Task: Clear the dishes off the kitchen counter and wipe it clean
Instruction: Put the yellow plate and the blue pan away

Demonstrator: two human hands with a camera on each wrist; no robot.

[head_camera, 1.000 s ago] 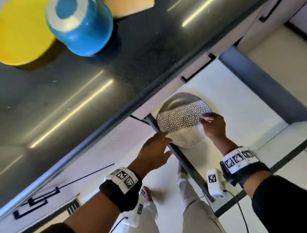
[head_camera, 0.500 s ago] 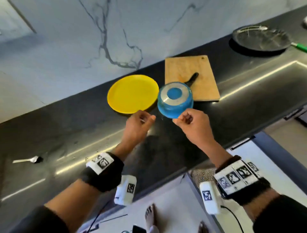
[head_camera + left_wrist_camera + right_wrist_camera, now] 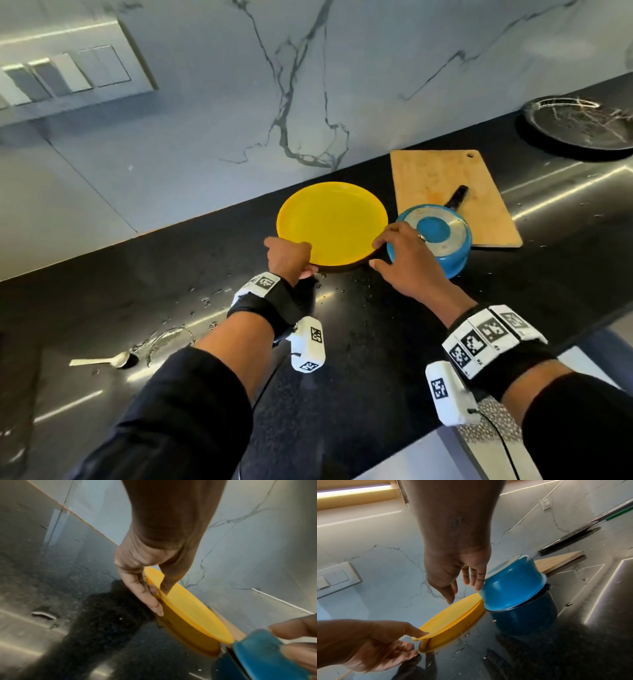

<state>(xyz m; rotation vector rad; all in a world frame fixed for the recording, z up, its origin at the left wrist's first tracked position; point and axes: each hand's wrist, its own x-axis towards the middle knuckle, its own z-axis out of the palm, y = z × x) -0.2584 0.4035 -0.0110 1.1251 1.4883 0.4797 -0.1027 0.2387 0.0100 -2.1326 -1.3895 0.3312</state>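
A yellow plate [image 3: 332, 222] lies on the wet black counter [image 3: 342, 342], next to an upturned blue saucepan [image 3: 442, 240] whose black handle rests on a cutting board. My left hand [image 3: 291, 257] pinches the plate's near-left rim, thumb on top and fingers beneath [image 3: 154, 595]. In the right wrist view that edge of the plate [image 3: 453, 618] is tipped slightly off the counter. My right hand [image 3: 387, 250] is open, and its straight fingertips [image 3: 477, 586] touch the left side of the saucepan [image 3: 511, 582] just above the plate's right rim.
A wooden cutting board [image 3: 445, 192] lies behind the saucepan. A dark round pan [image 3: 579, 126] sits at the far right. A spoon [image 3: 102, 359] lies at the near left among water drops. A speckled dish [image 3: 493, 421] shows in the drawer below the counter edge.
My hands left the speckled dish in the drawer, rose over the counter and reached forward. My left hand has taken hold of the yellow plate's rim, and my right has reached the saucepan.
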